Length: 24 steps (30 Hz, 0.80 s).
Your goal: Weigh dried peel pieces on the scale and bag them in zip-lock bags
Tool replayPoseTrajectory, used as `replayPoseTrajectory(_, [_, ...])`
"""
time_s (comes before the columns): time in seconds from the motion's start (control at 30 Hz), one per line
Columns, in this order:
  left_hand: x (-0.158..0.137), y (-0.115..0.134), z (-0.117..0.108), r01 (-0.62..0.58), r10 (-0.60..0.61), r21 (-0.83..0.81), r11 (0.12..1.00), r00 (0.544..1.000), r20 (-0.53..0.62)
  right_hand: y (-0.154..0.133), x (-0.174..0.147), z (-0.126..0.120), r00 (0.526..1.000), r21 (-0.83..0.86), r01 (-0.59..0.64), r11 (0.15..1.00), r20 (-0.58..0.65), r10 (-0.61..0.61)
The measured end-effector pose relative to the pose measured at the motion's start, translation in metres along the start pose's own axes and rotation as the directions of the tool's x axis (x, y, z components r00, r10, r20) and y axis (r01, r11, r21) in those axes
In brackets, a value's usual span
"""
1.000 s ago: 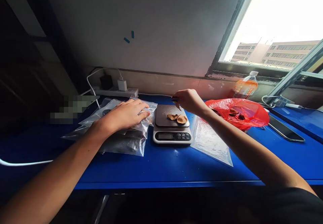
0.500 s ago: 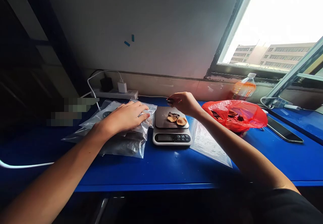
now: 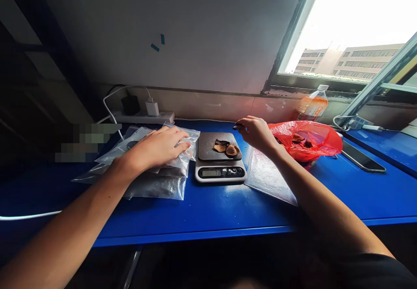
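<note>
My left hand (image 3: 159, 146) lies spread and palm down on a pile of clear plastic zip bags (image 3: 156, 188); dark contents show in some of them. Right of the pile stands a kitchen scale (image 3: 205, 145), its display too faint to read. Several dried slices (image 3: 232, 150), brown and blackish, rest on the scale's plate. Just right of the plate and above it, my right hand (image 3: 257, 133) pinches a small dark dried slice (image 3: 237, 127) between its fingertips. Below my right forearm is a flat clear plastic bag (image 3: 267, 178).
A red plastic bag (image 3: 329, 143) with more dark dried pieces sits open at the right. Behind it stands a drink bottle (image 3: 314, 102), and beside it lies a phone (image 3: 363, 159). A power strip (image 3: 166, 117) with chargers is along the wall.
My right hand has moved right, from over the scale's plate to beside it, with the dark slice still pinched. My left hand stays on the bags. The view has shifted slightly.
</note>
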State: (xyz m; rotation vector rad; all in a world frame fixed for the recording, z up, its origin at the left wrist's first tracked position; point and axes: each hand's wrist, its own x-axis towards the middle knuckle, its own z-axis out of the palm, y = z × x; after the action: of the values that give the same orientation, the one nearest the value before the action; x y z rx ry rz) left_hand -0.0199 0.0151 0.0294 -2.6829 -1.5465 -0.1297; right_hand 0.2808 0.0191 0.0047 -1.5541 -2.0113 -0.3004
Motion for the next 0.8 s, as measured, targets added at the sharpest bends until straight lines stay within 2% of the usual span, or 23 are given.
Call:
replayPoseTrajectory(0.27, [0.0, 0.0, -0.002, 0.0, 0.0, 0.003, 1.0, 1.0, 0.013, -0.028, -0.002, -0.001, 0.989, -0.035, 0.034, 0.999, 0.145, -0.029])
replayPoseTrajectory(0.8, [0.001, 0.001, -0.003, 0.001, -0.002, 0.036, 0.999, 0.999, 0.033, -0.04, 0.0, -0.001, 0.987, -0.086, 0.058, 0.995, 0.157, -0.044])
